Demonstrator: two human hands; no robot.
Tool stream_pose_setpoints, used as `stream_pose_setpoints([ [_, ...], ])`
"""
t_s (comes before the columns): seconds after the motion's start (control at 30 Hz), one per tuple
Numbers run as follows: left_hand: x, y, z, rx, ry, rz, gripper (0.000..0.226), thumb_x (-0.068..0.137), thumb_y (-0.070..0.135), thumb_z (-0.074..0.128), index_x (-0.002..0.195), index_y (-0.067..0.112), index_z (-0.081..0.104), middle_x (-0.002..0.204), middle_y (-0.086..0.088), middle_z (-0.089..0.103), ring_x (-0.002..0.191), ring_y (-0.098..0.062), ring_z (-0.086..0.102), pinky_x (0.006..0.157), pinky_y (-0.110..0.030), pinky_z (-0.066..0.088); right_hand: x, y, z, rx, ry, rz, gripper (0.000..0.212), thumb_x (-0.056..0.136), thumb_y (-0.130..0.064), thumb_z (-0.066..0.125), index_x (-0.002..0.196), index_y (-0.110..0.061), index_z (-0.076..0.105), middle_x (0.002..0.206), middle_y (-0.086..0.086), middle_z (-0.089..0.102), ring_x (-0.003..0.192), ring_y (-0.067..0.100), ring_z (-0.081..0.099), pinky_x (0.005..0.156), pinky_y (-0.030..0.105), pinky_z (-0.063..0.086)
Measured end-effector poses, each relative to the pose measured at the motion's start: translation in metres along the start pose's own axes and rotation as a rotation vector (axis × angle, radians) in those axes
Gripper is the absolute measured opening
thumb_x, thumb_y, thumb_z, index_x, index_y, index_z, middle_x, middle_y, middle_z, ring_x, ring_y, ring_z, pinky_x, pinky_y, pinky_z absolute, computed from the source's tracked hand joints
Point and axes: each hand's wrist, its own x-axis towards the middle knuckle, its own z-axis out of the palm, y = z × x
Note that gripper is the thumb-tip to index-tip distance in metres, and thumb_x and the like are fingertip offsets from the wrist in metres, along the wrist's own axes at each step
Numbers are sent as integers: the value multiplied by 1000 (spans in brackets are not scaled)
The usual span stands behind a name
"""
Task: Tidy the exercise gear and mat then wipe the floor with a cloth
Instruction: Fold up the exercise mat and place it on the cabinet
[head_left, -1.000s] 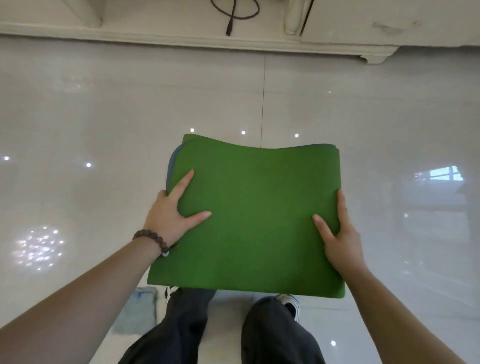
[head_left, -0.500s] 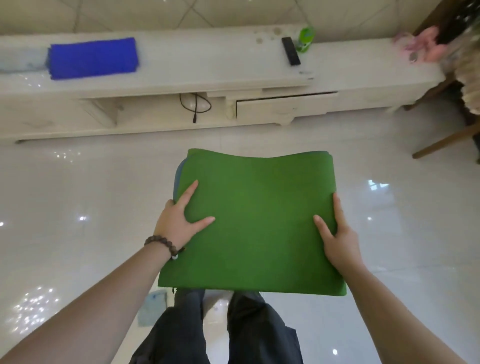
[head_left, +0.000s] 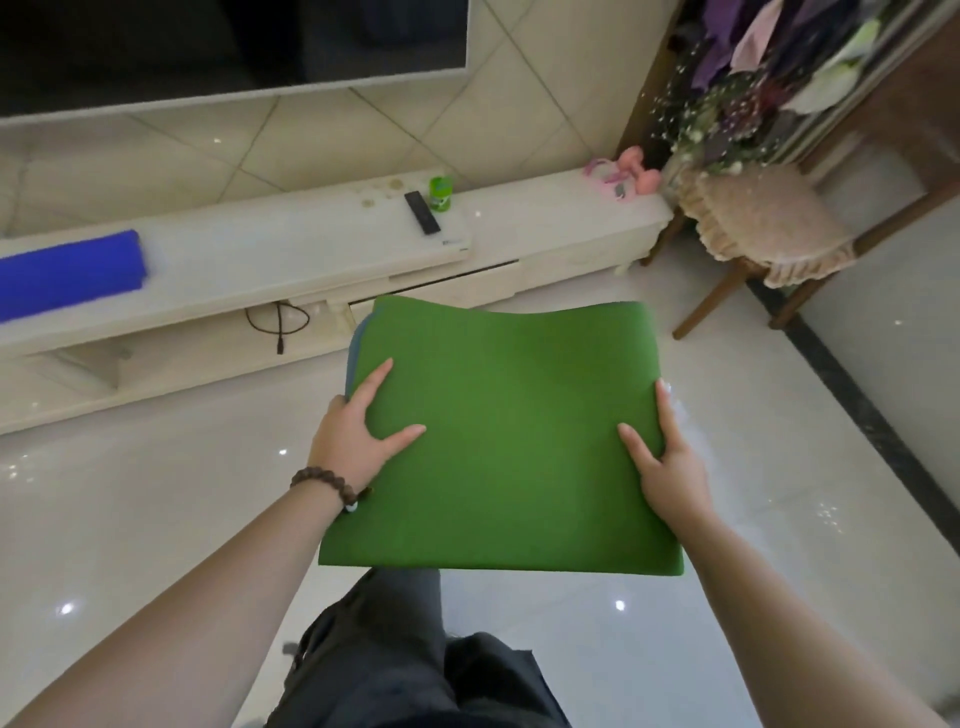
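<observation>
Both hands carry the folded green mat (head_left: 498, 436) by its side edges: my left hand (head_left: 353, 441) has its thumb laid on top and its index finger along the edge, the other fingers tucked out of sight beneath, and my right hand (head_left: 670, 467) pinches the opposite edge the same way, so each grip is clamped on the mat rather than spread free. I hold the mat in the air above the shiny tiled floor (head_left: 156, 493), level with my waist, in front of the long white TV cabinet (head_left: 260, 249). I judge the folding done and the putting away not yet done. On the cabinet lie a blue roll (head_left: 67, 275), possibly another mat, and a pair of pink dumbbells (head_left: 631, 171) at the far right end, so some gear looks tidied already. I see no cloth, and wiping the floor seems entirely ahead of me.
</observation>
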Motion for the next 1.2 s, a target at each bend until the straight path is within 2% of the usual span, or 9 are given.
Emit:
stream_pose_setpoints([
  [0.17,59,24,15,2,3,15,88,71,54,74,144,49,25,109,-6,49,92,-14,45,89,-27,38,60,-8,-7,0,2,11,70,93,-34,56,147,-46,13,118,-19,43,103,1,44,83,12,35],
  [0.33,140,40,30,-30,14,-2,90,69,57,73,144,50,25,116,-10,52,97,-17,49,96,-32,43,153,-17,-4,-7,12,12,71,91,-38,59,145,-51,15,133,-8,52,111,10,52,92,21,40],
  [0.53,246,79,36,-25,8,-65,88,71,54,74,144,49,26,114,-12,52,106,-29,54,96,-33,41,271,-56,-7,-47,-17,27,70,92,-39,58,145,-50,14,141,-7,46,120,19,51,92,20,36],
  [0.8,345,121,58,-21,-33,-122,88,70,57,73,143,52,24,121,-12,52,109,-28,54,97,-35,43,383,-75,-23,-87,-64,54,71,91,-43,57,144,-55,11,139,-5,49,116,22,54,95,30,44],
  [0.93,388,145,84,-18,-38,-176,88,71,56,73,144,52,24,115,-12,50,106,-28,54,95,-34,43,448,-71,-35,-111,-99,61,72,90,-44,57,143,-56,9,139,-2,50,115,24,56,96,35,47],
  [1.1,454,178,132,-14,8,-262,89,71,59,71,144,54,21,109,-8,47,102,-29,56,94,-36,45,557,-71,-52,-191,-177,37,72,92,-43,55,145,-51,8,140,2,50,117,28,54,95,34,44],
  [1.2,498,204,162,-9,32,-326,89,71,58,71,143,54,20,107,-6,45,100,-28,56,91,-35,46,630,-68,-66,-217,-245,4,72,91,-45,55,144,-54,7,137,5,53,117,28,55,97,35,43],
])
